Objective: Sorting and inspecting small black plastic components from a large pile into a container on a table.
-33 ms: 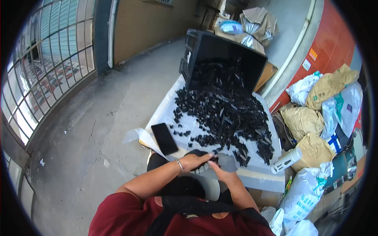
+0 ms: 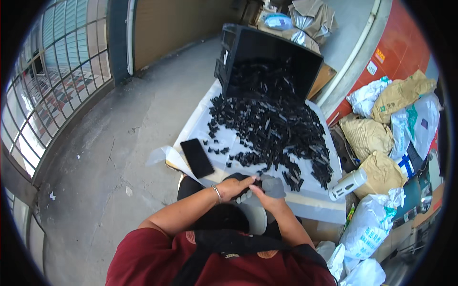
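My left hand (image 2: 234,187) and my right hand (image 2: 270,193) meet at the near edge of the table, fingers closed and thumbs pressed toward each other. Grey and black glove fabric covers fingers on both, while the thumbs are bare. Between the thumb tips shows a small black piece (image 2: 258,182), mostly hidden, its exact kind too small to tell. Just beyond my hands spreads a heap of small black plastic-looking parts (image 2: 272,128). It spills from a black bin (image 2: 281,47) tipped on its side, open toward me. A black phone (image 2: 197,158) lies left of the heap.
White sheeting (image 2: 222,175) covers the table, curling up at its left corner. A white perforated tube (image 2: 348,185) sits at the right edge. Paper and plastic sacks (image 2: 366,138) are piled along the right. A barred window (image 2: 62,71) stands left, beyond the concrete floor (image 2: 109,143).
The view has shifted slightly, so the bin, heap and phone sit a little higher in the picture. My hands remain together, with almost the same grip.
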{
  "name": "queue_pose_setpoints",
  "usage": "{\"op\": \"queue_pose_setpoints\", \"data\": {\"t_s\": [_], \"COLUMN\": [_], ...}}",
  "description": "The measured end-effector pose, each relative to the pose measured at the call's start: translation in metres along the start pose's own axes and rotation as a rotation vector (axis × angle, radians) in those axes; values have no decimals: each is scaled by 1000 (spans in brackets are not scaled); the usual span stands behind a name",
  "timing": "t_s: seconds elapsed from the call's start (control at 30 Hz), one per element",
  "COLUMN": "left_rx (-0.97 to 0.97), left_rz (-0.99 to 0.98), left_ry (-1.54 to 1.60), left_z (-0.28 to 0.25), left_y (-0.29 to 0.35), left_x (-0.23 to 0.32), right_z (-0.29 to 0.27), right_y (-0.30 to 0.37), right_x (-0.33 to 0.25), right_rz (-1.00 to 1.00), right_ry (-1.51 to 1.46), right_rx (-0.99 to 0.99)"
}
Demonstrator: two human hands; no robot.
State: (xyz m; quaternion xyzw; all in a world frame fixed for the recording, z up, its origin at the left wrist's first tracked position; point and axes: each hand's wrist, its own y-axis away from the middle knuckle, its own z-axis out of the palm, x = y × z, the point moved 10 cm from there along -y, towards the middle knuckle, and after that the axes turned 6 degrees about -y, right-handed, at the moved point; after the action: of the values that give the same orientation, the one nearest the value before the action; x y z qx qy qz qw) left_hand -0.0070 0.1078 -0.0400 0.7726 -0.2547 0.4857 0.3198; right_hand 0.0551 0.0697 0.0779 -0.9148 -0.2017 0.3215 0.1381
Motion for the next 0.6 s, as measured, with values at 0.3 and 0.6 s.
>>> {"op": "queue_pose_setpoints", "data": {"t_s": [0.3, 0.6], "left_rx": [485, 326], "left_rz": [226, 269], "left_ry": [18, -251], "left_z": [-31, 5], "left_y": [26, 9], "left_x": [49, 81], "right_z": [-34, -50], "right_y": [31, 70], "right_x": [5, 17], "right_rz": [-98, -267], "right_ry": [60, 156], "right_rx": [95, 225]}}
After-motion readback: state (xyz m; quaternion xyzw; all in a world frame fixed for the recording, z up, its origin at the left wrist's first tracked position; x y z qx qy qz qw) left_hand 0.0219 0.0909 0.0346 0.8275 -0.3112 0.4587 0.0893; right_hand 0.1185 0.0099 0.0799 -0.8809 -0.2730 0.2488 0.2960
